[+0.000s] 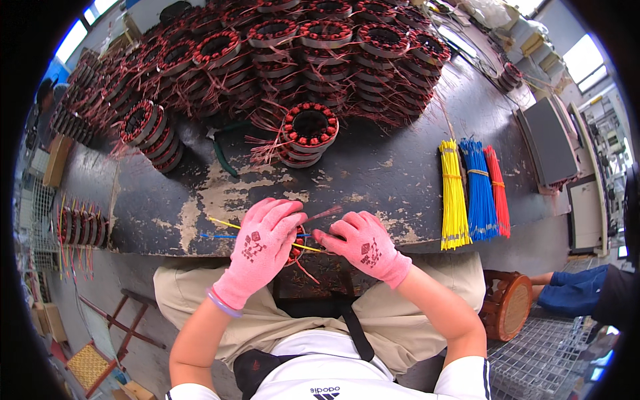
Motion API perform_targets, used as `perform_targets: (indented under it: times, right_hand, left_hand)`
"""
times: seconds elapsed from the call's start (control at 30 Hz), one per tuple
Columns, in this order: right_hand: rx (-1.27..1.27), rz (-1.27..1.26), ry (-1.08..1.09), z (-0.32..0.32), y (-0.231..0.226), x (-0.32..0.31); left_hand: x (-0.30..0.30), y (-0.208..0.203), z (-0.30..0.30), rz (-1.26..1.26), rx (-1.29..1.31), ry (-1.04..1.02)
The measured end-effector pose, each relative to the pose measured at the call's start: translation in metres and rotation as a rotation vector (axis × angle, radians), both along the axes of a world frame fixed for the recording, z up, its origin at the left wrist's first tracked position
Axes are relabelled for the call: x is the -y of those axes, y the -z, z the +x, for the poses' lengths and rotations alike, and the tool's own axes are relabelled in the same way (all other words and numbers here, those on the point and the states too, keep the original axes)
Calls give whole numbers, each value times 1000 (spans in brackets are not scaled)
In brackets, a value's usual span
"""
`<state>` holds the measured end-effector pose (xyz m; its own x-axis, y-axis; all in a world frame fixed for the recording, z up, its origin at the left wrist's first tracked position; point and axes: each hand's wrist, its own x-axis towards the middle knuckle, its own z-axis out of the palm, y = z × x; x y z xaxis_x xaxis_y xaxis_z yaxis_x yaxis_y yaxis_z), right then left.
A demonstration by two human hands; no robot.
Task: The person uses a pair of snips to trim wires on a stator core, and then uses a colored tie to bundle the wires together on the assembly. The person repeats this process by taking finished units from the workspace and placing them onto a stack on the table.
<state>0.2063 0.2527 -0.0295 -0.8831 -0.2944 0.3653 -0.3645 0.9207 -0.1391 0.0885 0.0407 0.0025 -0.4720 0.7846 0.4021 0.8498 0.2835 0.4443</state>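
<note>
My left hand (pixel 261 241), in a pink glove, is closed over a small motor stator (pixel 297 248) with red windings at the table's front edge. It covers most of that ring. A yellow wire (pixel 305 249) and a blue wire (pixel 219 236) pass under this hand and stick out to its left. My right hand (pixel 365 244), gloved the same way, has its thumb and fingers pinched together right of the stator, at the ends of thin wires. Its fingertips hide exactly which wires they hold. Reddish lead wires (pixel 325 214) fan out between the hands.
Tall stacks of wound stators (pixel 327 33) fill the table's far side. A shorter stack (pixel 310 130) stands nearer, beside green-handled pliers (pixel 223 159). Bundles of yellow wires (pixel 454 200), blue wires (pixel 480 193) and red wires (pixel 499 193) lie at right. A wooden stool (pixel 503 305) stands below.
</note>
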Motion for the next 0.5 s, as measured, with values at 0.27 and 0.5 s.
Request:
perform_targets:
  times: [0.27, 0.5]
  right_hand:
    - [-113, -403, 461, 52, -32, -56]
    - [-157, -36, 1559, 218, -16, -225]
  left_hand:
    - [-12, 10, 7, -72, 84, -30]
    - [-11, 14, 10, -80, 119, -41]
